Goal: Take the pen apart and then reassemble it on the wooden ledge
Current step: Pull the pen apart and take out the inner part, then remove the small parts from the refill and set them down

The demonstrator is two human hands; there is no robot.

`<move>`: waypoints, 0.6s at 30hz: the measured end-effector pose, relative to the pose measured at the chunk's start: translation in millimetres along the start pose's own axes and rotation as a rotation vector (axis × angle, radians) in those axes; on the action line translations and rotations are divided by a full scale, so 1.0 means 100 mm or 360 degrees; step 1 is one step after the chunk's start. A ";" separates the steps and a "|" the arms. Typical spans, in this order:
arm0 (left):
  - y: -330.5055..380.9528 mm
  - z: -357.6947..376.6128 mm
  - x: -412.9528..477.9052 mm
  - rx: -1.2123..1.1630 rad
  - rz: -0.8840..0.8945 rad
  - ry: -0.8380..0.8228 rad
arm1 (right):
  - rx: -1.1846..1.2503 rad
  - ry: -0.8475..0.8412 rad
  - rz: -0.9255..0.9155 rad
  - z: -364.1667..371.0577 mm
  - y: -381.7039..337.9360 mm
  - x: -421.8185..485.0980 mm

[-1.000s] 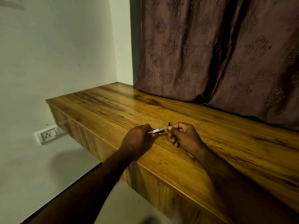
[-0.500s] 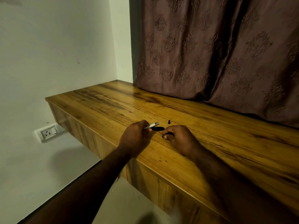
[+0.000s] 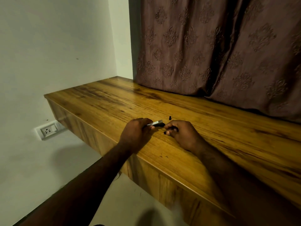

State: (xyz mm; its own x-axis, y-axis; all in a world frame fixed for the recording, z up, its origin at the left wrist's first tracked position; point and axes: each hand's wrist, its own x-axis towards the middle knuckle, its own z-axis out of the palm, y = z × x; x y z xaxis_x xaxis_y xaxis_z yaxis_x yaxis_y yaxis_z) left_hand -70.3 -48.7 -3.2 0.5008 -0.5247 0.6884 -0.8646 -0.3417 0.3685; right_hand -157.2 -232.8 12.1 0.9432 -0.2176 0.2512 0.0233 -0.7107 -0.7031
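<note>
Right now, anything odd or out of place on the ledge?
A small black pen piece lies loose on the wooden ledge, just beyond the silver pen part, unheld. Easy to lose. Nothing else stands out.

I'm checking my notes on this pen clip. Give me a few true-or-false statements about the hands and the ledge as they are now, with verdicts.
1. The left hand holds a silver pen piece. True.
2. The right hand lies flat and open on the wooden ledge. False: its fingers are curled round a black pen part.
3. A small black piece lies loose on the ledge, just beyond the hands. True.
4. A curtain hangs along the ledge's left end. False: the curtain hangs at the back right, and the left end meets a bare wall with a socket.
</note>
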 end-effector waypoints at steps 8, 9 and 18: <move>0.00 0.03 0.02 0.0023 -0.0032 -0.0003 | 0.0613 0.0292 0.0195 -0.08 0.02 0.02; 0.00 0.03 0.01 0.0014 -0.0027 -0.0010 | 0.0704 0.0284 0.0223 -0.07 0.01 0.02; 0.05 0.03 0.03 -0.0018 0.0046 -0.0061 | 0.1100 0.0122 0.0257 0.02 -0.09 0.02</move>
State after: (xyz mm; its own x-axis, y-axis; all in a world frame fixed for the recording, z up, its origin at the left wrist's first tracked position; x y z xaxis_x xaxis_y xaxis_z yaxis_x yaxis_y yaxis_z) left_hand -73.4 -54.3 -1.3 0.4767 -0.5639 0.6743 -0.8789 -0.3173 0.3561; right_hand -154.4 -225.6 17.8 0.9272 -0.3489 0.1364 0.1139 -0.0843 -0.9899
